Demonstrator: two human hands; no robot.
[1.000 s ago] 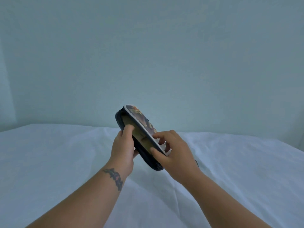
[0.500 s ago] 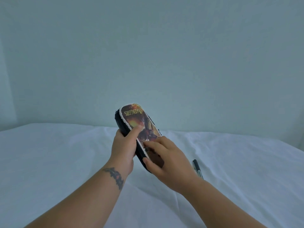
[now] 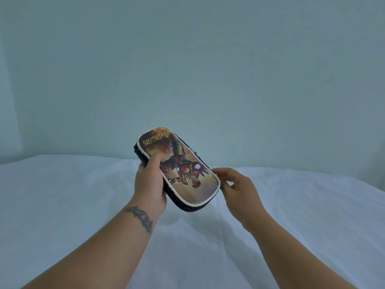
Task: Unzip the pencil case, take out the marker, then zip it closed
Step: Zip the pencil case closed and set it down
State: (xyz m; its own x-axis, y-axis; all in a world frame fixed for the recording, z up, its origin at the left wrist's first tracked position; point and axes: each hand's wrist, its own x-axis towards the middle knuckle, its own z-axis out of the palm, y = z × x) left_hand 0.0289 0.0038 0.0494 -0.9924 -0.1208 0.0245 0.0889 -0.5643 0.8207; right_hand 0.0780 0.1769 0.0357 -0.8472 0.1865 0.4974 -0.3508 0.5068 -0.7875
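Plain pale wall behind, and a white sheet [image 3: 291,215] spread over the surface with a few creases in it. Left hand [image 3: 150,182] is wrapped around the pencil case [image 3: 183,174] from its left side, thumb pressed on the printed lid, fingers tucked underneath, so it's gripping the case and holding it up off the sheet. There's a dark tattoo [image 3: 141,217] on that wrist. Right hand [image 3: 236,188] sits at the near right corner of the case, fingers curled loosely with the fingertips right at the edge; can't really tell if it's pinching a zipper pull or only touching the rim. The case is tilted, far end higher and pointing away to the left, near end lower toward the right hand. Lid has a red armoured figure and yellow "AVENGERS" lettering, white piping round it, black sides below. Marker isn't visible anywhere.
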